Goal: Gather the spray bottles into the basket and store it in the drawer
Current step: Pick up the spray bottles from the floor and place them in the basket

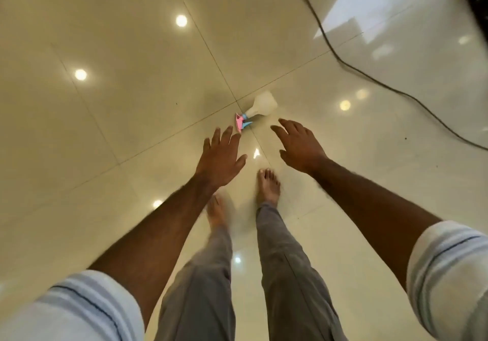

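A white spray bottle (pixel 261 106) with a pink and blue trigger head lies on its side on the glossy tiled floor, head pointing toward me. My left hand (pixel 221 156) hovers just below and left of the trigger, fingers spread, holding nothing. Just right of the bottle, my right hand (pixel 299 144) reaches out with fingers apart, also holding nothing. Neither hand touches the bottle. No basket or drawer is in view.
My two bare feet (pixel 268 185) stand on the cream floor tiles (pixel 132 103) just behind the hands. A dark cable (pixel 343 62) snakes across the floor from the top centre to the right edge. A dark object fills the top right corner.
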Tool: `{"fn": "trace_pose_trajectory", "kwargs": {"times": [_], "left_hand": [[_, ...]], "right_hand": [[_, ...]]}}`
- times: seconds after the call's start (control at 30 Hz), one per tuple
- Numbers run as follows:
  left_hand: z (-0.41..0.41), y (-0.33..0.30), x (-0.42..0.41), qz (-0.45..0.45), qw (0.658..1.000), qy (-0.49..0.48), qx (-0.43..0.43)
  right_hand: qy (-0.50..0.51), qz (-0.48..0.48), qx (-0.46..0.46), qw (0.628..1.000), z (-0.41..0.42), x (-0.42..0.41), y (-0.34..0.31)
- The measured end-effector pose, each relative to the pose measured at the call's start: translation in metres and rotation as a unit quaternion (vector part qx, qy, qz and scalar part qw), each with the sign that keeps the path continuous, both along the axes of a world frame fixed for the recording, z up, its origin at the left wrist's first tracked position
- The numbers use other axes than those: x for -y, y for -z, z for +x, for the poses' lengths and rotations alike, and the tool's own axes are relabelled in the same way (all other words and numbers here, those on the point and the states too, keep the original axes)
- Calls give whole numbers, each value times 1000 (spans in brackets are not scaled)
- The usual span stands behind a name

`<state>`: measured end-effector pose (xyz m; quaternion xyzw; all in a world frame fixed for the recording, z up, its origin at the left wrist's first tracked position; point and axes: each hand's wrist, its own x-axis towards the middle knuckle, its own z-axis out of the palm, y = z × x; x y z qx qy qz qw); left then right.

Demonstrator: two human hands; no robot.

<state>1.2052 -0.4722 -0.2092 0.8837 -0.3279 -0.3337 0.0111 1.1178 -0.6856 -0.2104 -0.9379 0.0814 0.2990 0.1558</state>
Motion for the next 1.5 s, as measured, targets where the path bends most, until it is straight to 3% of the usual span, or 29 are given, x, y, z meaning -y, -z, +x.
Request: {"fn": "trace_pose_trajectory", "kwargs": {"times": [0.23,0.37,0.6,0.8,0.87,0.93,1.03,1.1,1.27,1.4,1.5], "left_hand": [[74,134,20,23,998,-41,-35],[108,209,26,40,998,0,-49],[154,266,39,18,998,20,-65],[174,274,45,-51,993,4,-105],[174,253,50,-94,981,-84,-145],[169,211,53,-122,953,-201,-193],[153,169,44,-150,887,-339,-274],[144,102,55,-147,853,-376,-332],[121,-59,101,-165,843,-265,-438],[103,-164,133,-178,860,-150,-454],[80,-231,152,-153,886,-2,-439]], "right_hand": [[-88,-45,-17,995,99,17,130],[-121,-99,-39,987,140,29,211],[-207,-146,-81,964,171,38,287],[-156,-128,-83,976,182,43,296],[-68,-85,-80,991,175,45,274],[91,4,-81,993,158,42,231],[282,129,-69,948,128,16,187],[380,179,-36,907,110,8,116],[488,294,31,821,72,-17,-60],[577,325,113,741,34,-28,-178],[633,352,146,674,-8,-33,-255]]}}
